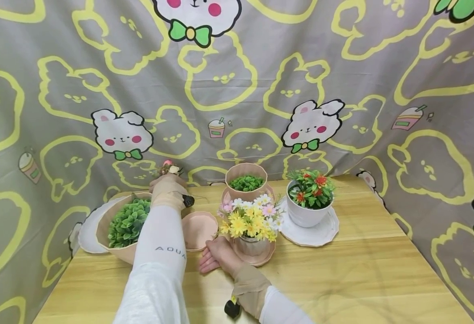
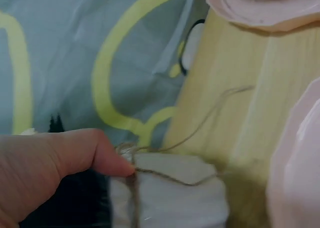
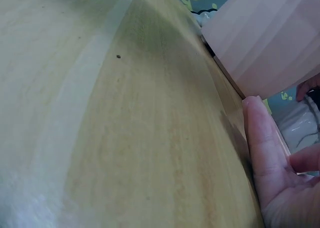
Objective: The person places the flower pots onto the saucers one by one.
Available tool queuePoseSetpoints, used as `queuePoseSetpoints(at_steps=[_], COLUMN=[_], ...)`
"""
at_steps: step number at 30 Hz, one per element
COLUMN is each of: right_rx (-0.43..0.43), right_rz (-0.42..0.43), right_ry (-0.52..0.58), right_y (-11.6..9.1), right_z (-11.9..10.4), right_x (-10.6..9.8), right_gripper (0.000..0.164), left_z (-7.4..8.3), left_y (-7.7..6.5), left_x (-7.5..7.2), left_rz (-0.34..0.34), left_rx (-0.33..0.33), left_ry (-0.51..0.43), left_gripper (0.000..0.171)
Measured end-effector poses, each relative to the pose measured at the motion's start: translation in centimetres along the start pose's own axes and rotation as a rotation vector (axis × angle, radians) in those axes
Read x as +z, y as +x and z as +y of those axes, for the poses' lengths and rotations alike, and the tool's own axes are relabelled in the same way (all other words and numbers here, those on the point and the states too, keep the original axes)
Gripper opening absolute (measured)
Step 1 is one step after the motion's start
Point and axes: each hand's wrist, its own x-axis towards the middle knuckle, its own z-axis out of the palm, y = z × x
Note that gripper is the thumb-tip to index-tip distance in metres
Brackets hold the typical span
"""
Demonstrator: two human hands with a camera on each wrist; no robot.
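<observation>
At the back left, my left hand (image 1: pixel 168 184) grips a small flower pot whose pink and cream flowers (image 1: pixel 171 168) show above the hand. In the left wrist view that white pot (image 2: pixel 175 198) has brown twine (image 2: pixel 200 125) tied round it, and the thumb (image 2: pixel 107 160) presses on the twine. My right hand (image 1: pixel 218 256) rests low on the table at the front edge of an upright pink saucer (image 1: pixel 199 229), fingers straight and pointing left. In the right wrist view the fingertip (image 3: pixel 254 105) overlaps the base of a large pink pot (image 3: pixel 265 38).
Left stands a big pink pot with green leaves (image 1: pixel 128 223) before a white plate (image 1: pixel 92 229). Right of the saucer are a pot of yellow daisies (image 1: pixel 250 222), a pink pot (image 1: pixel 246 168) with greenery, and a white pot (image 1: pixel 305 216) on a white saucer (image 1: pixel 330 231). Patterned curtain (image 1: pixel 237 90) encloses the table.
</observation>
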Motion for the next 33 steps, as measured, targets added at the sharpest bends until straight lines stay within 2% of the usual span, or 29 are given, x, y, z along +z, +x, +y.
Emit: queuePoseSetpoints(at_steps=[1,2,3,4,6,7,8,12,14,18,22,27,29,33], right_rx=[0.000,0.001,0.002,-0.001,-0.001,-0.001,0.000,0.009,0.015,0.019,0.018,0.021,0.020,0.022], right_rz=[0.000,0.004,0.008,0.011,0.014,0.015,0.015,0.006,0.000,-0.011,0.001,0.006,0.007,0.009], right_ry=[0.001,0.005,0.006,0.005,0.005,0.004,0.005,0.010,0.010,0.010,0.006,-0.001,-0.004,-0.003], right_y=[0.0,0.0,0.0,0.0,0.1,0.2,0.3,0.3,0.2,0.0,0.1,0.4,0.5,0.4], right_z=[0.0,-0.1,-0.1,0.0,0.0,0.0,0.1,0.1,0.0,-0.2,-0.2,0.0,0.1,0.0], right_x=[0.0,0.0,0.0,0.0,0.0,-0.1,-0.1,-0.2,-0.3,-0.3,-0.1,0.1,0.1,0.2], right_gripper=[0.036,0.036,0.036,0.037,0.037,0.037,0.037,0.037,0.037,0.036,0.036,0.037,0.037,0.038], left_z=[-0.2,-0.3,-0.3,-0.3,-0.3,-0.2,-0.1,-0.1,-0.2,-0.3,-0.3,-0.6,-0.8,-1.2], left_y=[0.0,-0.7,-0.8,-1.4,-1.3,-1.3,-1.5,-1.7,-1.7,-1.8,-2.0,-3.4,-4.0,-5.0], left_x=[-0.2,-0.4,-0.6,-0.9,-1.5,-1.8,-2.3,-3.6,-4.0,-4.6,-4.9,-4.7,-4.6,-4.1], left_rz=[0.038,0.053,0.065,0.073,0.073,0.076,0.068,0.089,0.106,0.138,0.158,0.174,0.185,0.206], left_rx=[-0.012,-0.021,-0.018,-0.010,0.012,0.039,0.083,0.239,0.304,0.433,0.489,0.530,0.554,0.610], left_ry=[-0.140,-0.211,-0.261,-0.284,-0.301,-0.277,-0.206,-0.020,0.037,0.139,0.131,0.081,0.089,0.119], left_gripper=[0.103,0.098,0.090,0.082,0.069,0.064,0.062,0.074,0.071,0.049,0.040,0.048,0.047,0.036])
